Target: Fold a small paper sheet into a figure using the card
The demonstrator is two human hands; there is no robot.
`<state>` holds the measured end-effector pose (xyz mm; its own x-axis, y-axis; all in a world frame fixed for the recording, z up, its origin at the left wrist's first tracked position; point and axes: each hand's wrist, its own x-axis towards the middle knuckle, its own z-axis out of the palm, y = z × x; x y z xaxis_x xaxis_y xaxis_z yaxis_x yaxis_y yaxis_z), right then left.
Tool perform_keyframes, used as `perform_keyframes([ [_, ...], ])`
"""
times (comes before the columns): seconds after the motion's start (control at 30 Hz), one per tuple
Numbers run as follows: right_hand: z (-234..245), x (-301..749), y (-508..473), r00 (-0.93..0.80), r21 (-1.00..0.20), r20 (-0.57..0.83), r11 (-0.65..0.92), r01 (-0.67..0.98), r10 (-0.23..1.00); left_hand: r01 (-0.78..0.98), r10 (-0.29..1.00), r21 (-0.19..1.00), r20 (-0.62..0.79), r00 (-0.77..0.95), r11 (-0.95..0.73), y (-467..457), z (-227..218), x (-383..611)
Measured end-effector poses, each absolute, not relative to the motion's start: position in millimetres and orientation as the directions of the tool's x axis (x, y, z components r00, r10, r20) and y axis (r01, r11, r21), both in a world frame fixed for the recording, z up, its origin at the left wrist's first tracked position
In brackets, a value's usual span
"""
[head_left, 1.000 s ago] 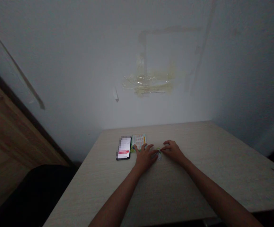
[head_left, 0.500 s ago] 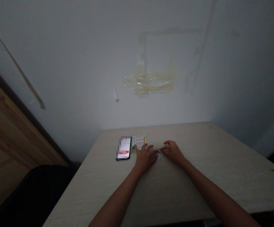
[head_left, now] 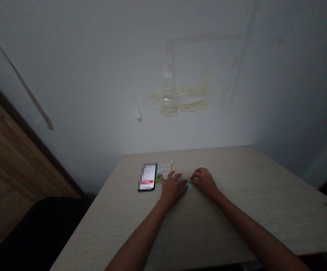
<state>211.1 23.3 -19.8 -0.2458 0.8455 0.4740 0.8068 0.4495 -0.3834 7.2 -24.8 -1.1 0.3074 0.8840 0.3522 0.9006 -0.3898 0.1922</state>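
A small piece of paper, white with some green point(head_left: 189, 185), lies between my hands low over the table; its print is too small to read. My left hand point(head_left: 172, 189) has thumb and index finger closed at the paper's left edge, while its other fingers are spread towards a printed card. My right hand point(head_left: 205, 182) pinches the upper right edge of the paper between thumb and index finger, the other fingers curled. The printed card point(head_left: 165, 168), white with green and yellow edges and rows of small pictures, lies just beyond my left fingers, which partly cover it.
A phone point(head_left: 147, 177) with a lit, partly blurred screen lies left of the card. The pale wooden table point(head_left: 208, 233) meets a wall point(head_left: 95, 94) with tape remnants point(head_left: 177, 98). A dark chair-like shape point(head_left: 44, 233) stands at the left, near a wooden panel point(head_left: 5, 150).
My right hand's fingers have drawn closer together and slightly left at the paper. The small paper has shifted a little, its green part showing differently. My left hand has hardly moved.
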Motion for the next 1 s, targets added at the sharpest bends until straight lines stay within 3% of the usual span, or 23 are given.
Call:
perform_keyframes([
  [1.0, -29, 219, 25, -0.266, -0.463, 0.473, 0.494, 0.736, 0.84, 0.896, 0.88, 0.164, 0.324, 0.346, -0.412, -26, 0, 8],
])
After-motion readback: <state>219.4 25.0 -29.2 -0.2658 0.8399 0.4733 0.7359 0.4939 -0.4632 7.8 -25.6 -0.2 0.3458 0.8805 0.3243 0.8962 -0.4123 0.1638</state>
